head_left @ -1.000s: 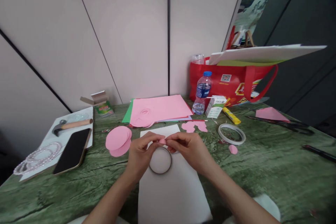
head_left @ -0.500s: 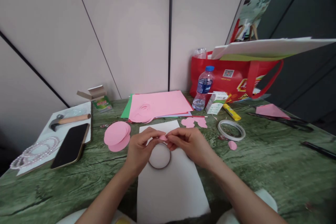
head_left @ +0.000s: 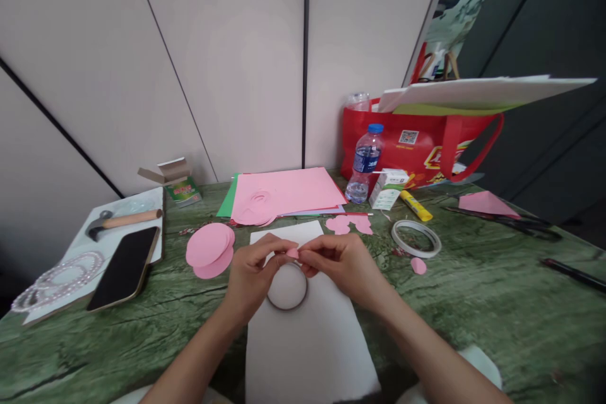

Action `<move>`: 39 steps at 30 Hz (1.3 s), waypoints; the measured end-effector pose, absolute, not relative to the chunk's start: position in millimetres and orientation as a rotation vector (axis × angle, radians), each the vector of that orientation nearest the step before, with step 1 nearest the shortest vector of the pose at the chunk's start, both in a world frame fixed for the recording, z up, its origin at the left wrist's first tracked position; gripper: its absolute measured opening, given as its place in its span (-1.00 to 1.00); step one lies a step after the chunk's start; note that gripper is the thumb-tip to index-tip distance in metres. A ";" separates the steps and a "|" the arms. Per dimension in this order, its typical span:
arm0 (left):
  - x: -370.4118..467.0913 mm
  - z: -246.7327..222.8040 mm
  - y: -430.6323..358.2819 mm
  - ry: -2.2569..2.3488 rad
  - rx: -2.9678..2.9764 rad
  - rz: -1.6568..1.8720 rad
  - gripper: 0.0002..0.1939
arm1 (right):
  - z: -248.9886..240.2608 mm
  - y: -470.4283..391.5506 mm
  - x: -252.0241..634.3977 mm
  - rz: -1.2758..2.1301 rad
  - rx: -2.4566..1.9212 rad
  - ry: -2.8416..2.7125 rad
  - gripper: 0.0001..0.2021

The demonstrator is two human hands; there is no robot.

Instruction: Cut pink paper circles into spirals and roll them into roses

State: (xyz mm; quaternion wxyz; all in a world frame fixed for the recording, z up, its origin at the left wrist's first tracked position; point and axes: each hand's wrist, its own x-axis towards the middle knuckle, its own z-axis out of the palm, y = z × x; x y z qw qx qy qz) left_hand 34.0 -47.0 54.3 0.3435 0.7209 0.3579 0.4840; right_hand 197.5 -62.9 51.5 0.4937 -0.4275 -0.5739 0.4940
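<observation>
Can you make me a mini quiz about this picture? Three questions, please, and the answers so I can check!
1. What do the left hand and right hand hold between their fingertips?

2. True or false: the bottle has a blue cap.

3. Which is nearest the phone?
a) the yellow tube
b) the hammer
c) the white tape roll

Key:
1. A small piece of pink paper.
2. True.
3. b
</observation>
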 end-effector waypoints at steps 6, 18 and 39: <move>32.0 52.5 -46.6 0.913 1.871 1.266 -0.84 | 55.4 -63.8 198.1 1.197 -1.019 -1.417 -0.78; 33.8 55.1 -47.6 0.915 1.871 1.245 -0.86 | 54.7 -65.8 199.2 1.150 -1.059 -1.480 -0.79; 33.5 58.8 -48.5 0.860 1.879 1.267 -0.88 | 58.8 -65.2 201.0 1.333 -0.965 -1.358 -0.72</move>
